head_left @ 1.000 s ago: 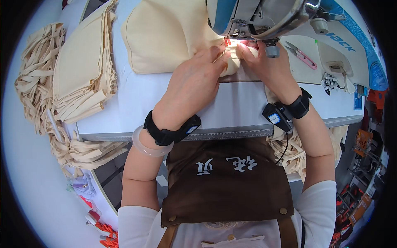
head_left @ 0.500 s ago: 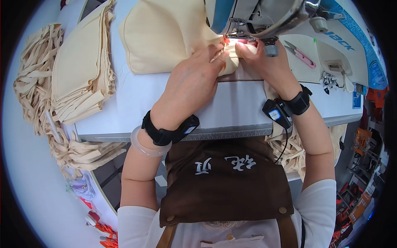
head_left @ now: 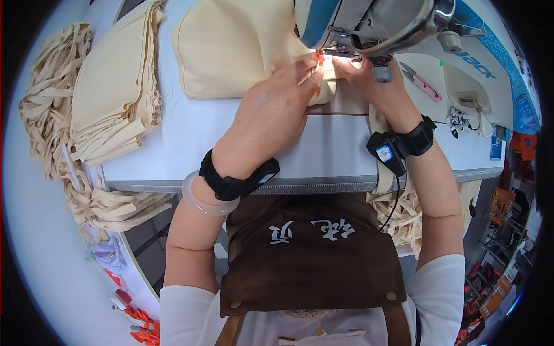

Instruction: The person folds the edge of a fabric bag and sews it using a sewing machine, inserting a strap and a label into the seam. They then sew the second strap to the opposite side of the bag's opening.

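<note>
Cream fabric point(head_left: 231, 52), sewn into a bag-like piece, lies under the head of a sewing machine point(head_left: 398, 26). My left hand point(head_left: 277, 101) is closed on its folded edge, thumb and fingertips pinched together just left of the lit needle area. On the other side of the needle, my right hand point(head_left: 378, 83) has its thumb and fingers closed on the cloth at the presser foot, partly hidden by the machine head. A cream strap point(head_left: 379, 124) runs down beneath my right wrist toward the table's front edge.
Stacked cream fabric panels point(head_left: 115, 81) and a heap of cream straps point(head_left: 49, 104) lie at the left. Pink-handled thread snips point(head_left: 426, 86) rest on the machine bed at right, near dark scraps point(head_left: 459, 120). More straps point(head_left: 401, 216) hang below the table edge point(head_left: 323, 187).
My right hand has shifted slightly right, widening the space between my thumbs. My left hand keeps its pinch on the fabric. The whole view has moved a little.
</note>
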